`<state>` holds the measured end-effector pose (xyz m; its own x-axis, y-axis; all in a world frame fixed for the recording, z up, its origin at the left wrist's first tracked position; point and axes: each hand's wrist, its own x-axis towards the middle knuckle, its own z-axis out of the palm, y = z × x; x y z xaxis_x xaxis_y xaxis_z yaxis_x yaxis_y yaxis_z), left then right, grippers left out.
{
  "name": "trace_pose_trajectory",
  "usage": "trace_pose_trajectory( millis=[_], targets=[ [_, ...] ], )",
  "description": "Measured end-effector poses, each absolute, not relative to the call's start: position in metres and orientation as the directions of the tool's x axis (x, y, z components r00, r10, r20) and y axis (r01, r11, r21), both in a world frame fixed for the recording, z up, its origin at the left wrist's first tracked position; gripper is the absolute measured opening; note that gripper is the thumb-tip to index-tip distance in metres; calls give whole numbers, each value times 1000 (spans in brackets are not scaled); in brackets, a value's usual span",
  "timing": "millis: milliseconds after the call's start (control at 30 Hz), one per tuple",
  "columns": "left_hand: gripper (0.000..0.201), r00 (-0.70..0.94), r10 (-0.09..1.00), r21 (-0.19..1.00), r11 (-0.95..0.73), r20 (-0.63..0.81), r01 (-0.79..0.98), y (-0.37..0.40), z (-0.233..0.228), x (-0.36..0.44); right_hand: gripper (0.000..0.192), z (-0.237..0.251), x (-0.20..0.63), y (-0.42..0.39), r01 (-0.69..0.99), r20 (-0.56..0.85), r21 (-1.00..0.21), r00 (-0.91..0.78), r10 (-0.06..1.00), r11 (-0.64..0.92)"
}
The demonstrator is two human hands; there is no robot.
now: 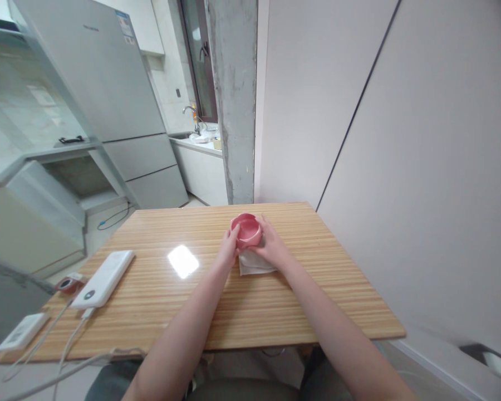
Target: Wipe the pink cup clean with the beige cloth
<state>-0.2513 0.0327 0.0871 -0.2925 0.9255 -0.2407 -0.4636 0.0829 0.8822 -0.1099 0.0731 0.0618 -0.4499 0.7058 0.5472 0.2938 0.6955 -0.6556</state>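
A small, glossy pink bowl (247,233) with a wavy, notched rim is held between my two hands near the far side of the wooden table, its hollow side tilted towards me. My left hand (231,244) grips its left side, with the thumb at the rim. On the right side, my right hand (270,243) has its fingers closed round the bowl's edge. A pale folded cloth (254,264) shows beneath the bowl and my right hand; part of it is hidden.
On the left of the wooden table (317,278) lie a white power bank (104,278) with a cable (73,334), a small red object (70,283) and a white box-like item (23,332). A white wall stands right; a concrete pillar (236,111) and fridge (104,72) stand beyond.
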Motion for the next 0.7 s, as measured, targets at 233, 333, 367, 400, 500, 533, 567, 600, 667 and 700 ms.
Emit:
trace_pose_trajectory(
  millis=[233,333,367,400,500,533,567,600,667,700],
  targets=[
    [49,-229,950,915,113,-214,-387,39,76,-255,41,65,-108,75,355,486,-676,-445,753,646],
    [49,-200,952,920,148,-232,-362,42,72,-255,38,65,-98,86,490,468,-688,-265,843,536],
    [49,-210,948,929,161,-239,-332,43,70,-254,39,63,-93,92,547,452,-693,-178,874,470],
    [50,-221,946,942,170,-239,-290,43,68,-254,39,62,-85,98,596,439,-696,-88,894,401],
    [47,-174,966,975,169,-193,-144,43,62,-253,39,56,-59,116,679,423,-701,149,894,218],
    [42,-146,973,981,162,-177,-107,43,60,-254,39,54,-50,121,693,421,-700,202,885,175],
    [37,-122,978,984,158,-167,-77,43,58,-254,40,52,-41,125,702,421,-699,246,873,140],
    [33,-107,982,987,152,-156,-48,43,56,-255,41,50,-34,128,708,418,-699,284,863,106],
    [29,-90,987,990,135,-132,31,44,53,-257,45,47,-24,131,708,393,-705,348,851,36],
    [27,-83,990,989,120,-112,85,44,51,-258,47,45,-20,132,704,375,-710,373,848,5]
  ],
)
